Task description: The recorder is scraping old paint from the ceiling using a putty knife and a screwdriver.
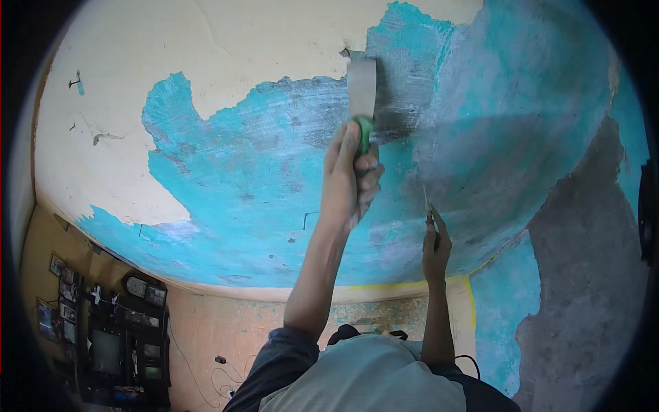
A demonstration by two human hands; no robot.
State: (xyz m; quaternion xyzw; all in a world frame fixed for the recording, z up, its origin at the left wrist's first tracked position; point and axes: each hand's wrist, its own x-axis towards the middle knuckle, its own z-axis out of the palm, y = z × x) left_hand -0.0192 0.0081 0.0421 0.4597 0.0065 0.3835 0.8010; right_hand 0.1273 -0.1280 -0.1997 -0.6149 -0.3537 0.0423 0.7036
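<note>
My left hand (350, 168) is closed round the green handle of a scraper (362, 86), raised in front of the wall. Its wide, flat metal blade points up, and the top edge lies by the border of the cream paint (274, 41). Below that border, the wall shows turquoise paint (233, 172) with greyish scuffed patches. Lower and to the right, my right hand (436, 244) grips a thin-bladed tool (426, 199), seen nearly edge-on. Its exact kind is hard to make out. Whether either blade touches the wall cannot be judged.
Hooks or nails (74, 82) stick out of the wall at the far left. A dark cabinet (127, 343) with a television and framed pictures stands at lower left. Cables (220, 384) trail over the pinkish floor (199, 323). At right, bare grey plaster (583, 226) borders the turquoise paint.
</note>
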